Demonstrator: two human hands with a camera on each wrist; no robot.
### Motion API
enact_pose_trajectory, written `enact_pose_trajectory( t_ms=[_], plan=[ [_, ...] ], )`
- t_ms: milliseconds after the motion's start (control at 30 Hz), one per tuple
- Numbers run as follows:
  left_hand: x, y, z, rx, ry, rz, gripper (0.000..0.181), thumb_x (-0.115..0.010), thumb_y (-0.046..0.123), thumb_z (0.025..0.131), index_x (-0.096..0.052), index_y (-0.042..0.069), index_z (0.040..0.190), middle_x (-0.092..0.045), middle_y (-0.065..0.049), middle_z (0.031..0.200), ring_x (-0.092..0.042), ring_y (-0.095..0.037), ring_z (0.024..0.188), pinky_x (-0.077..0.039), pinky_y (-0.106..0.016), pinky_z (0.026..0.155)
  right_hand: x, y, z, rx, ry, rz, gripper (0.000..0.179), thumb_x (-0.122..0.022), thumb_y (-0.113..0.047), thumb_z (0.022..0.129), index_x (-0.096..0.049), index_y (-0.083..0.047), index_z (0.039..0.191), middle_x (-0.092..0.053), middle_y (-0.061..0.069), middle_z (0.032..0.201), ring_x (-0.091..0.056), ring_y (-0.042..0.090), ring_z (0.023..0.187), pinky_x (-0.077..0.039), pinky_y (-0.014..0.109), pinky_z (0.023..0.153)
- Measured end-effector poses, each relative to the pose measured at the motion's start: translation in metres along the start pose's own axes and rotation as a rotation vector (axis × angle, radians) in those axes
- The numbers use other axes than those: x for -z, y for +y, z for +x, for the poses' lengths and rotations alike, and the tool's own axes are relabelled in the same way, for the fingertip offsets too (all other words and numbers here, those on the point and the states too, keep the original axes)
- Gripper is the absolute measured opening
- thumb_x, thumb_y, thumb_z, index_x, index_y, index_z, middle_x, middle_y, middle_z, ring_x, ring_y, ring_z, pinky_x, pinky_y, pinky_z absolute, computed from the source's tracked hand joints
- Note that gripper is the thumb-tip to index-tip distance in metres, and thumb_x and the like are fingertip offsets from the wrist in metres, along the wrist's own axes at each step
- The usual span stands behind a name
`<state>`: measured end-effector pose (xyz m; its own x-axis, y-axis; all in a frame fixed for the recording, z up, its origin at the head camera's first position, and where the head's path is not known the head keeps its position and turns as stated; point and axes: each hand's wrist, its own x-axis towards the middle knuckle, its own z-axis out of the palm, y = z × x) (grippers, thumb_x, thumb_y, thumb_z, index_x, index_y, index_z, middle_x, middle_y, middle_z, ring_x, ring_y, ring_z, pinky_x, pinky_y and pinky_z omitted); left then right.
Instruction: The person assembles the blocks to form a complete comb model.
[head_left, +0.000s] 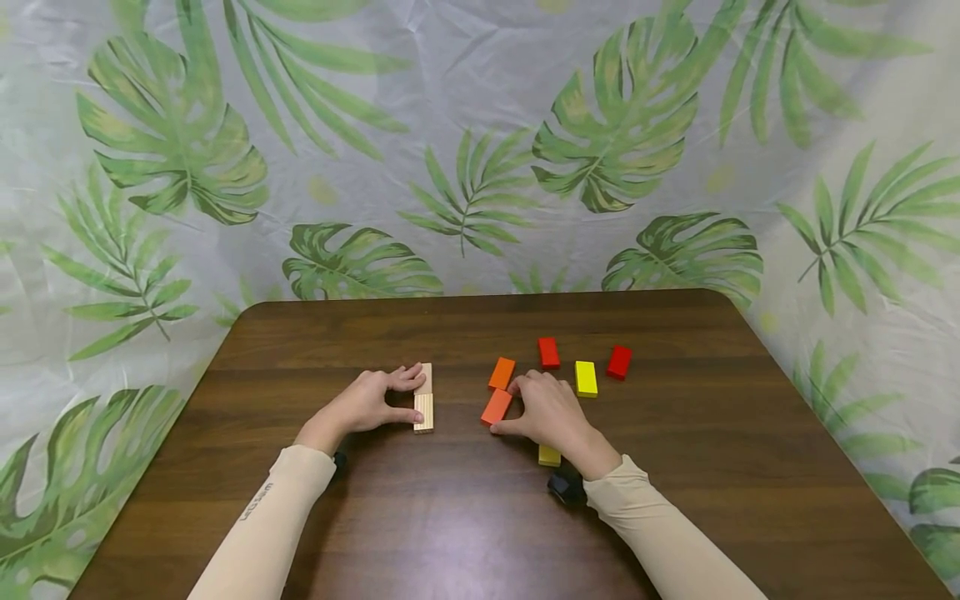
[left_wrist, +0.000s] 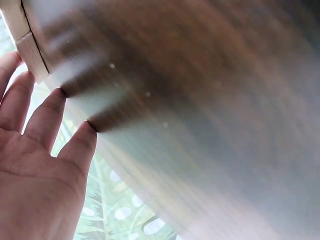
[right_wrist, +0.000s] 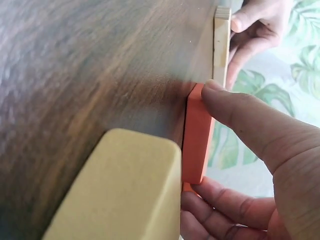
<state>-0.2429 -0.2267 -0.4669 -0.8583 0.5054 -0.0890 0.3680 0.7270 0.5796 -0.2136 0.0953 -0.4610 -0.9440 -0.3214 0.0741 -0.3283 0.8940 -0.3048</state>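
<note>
Two plain wooden blocks lie end to end, a striped near one (head_left: 423,414) and a paler far one (head_left: 427,380). My left hand (head_left: 367,402) touches them from the left, thumb on the near block and fingertips on the far one. In the left wrist view its fingers (left_wrist: 46,117) stretch out fairly straight. My right hand (head_left: 553,414) pinches an orange block (head_left: 495,408) by its ends, with the thumb (right_wrist: 240,110) at the near end and fingertips at the far end. Just beyond it sits a second orange block (head_left: 502,372), almost touching it.
Beyond my right hand are two red blocks (head_left: 549,352) and a bright yellow block (head_left: 586,379). Another yellow block (head_left: 549,456) sits under my right wrist, partly hidden, and looms close in the right wrist view. A leaf-patterned cloth (head_left: 480,167) hangs behind the brown table (head_left: 450,517).
</note>
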Motion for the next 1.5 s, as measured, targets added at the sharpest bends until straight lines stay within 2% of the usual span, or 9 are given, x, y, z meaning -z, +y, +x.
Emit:
enact_pose_trajectory(
  t_ms=[367, 833, 1067, 1267, 1500],
  plan=[
    [-0.001, -0.002, 0.0, -0.029, -0.029, 0.059, 0.08, -0.082, 0.044, 0.094, -0.049, 0.013, 0.16, -0.037, -0.006, 0.173, -0.03, -0.04, 0.162, -0.027, -0.067, 0.129, -0.001, 0.001, -0.002, -0.015, -0.018, 0.044, 0.058, -0.096, -0.053, 0.076, -0.079, -0.01, 0.111, -0.072, 0.003, 0.105, -0.064, 0.022, 0.093, -0.055, 0.046, 0.084],
    [0.002, -0.001, -0.003, -0.017, -0.04, 0.023, 0.077, -0.081, 0.04, 0.097, -0.048, 0.014, 0.161, -0.034, -0.005, 0.175, -0.027, -0.036, 0.164, -0.025, -0.064, 0.132, 0.0, -0.001, -0.004, 0.019, 0.006, 0.06, 0.057, -0.096, -0.049, 0.077, -0.08, -0.008, 0.112, -0.074, 0.005, 0.106, -0.068, 0.022, 0.095, -0.058, 0.045, 0.088],
    [0.002, 0.0, -0.004, -0.022, -0.039, 0.035, 0.077, -0.08, 0.041, 0.097, -0.048, 0.013, 0.161, -0.034, -0.006, 0.175, -0.027, -0.039, 0.163, -0.026, -0.066, 0.131, 0.002, -0.004, -0.007, 0.035, 0.006, 0.075, 0.057, -0.095, -0.049, 0.078, -0.079, -0.008, 0.115, -0.075, 0.005, 0.11, -0.068, 0.022, 0.095, -0.058, 0.046, 0.088],
    [0.002, -0.001, -0.003, -0.015, -0.044, 0.028, 0.077, -0.08, 0.041, 0.098, -0.047, 0.015, 0.162, -0.032, -0.004, 0.175, -0.026, -0.038, 0.164, -0.024, -0.065, 0.132, 0.005, -0.012, -0.012, 0.047, -0.013, 0.119, 0.058, -0.094, -0.048, 0.08, -0.079, -0.009, 0.12, -0.075, 0.006, 0.117, -0.07, 0.024, 0.104, -0.058, 0.05, 0.096],
    [0.001, 0.0, -0.003, -0.038, -0.048, 0.05, 0.075, -0.077, 0.041, 0.1, -0.045, 0.013, 0.163, -0.032, -0.008, 0.176, -0.026, -0.042, 0.163, -0.026, -0.067, 0.13, 0.009, -0.03, -0.016, 0.094, -0.025, 0.169, 0.061, -0.094, -0.048, 0.081, -0.078, -0.01, 0.125, -0.076, 0.004, 0.12, -0.07, 0.025, 0.114, -0.056, 0.053, 0.105]
  ],
)
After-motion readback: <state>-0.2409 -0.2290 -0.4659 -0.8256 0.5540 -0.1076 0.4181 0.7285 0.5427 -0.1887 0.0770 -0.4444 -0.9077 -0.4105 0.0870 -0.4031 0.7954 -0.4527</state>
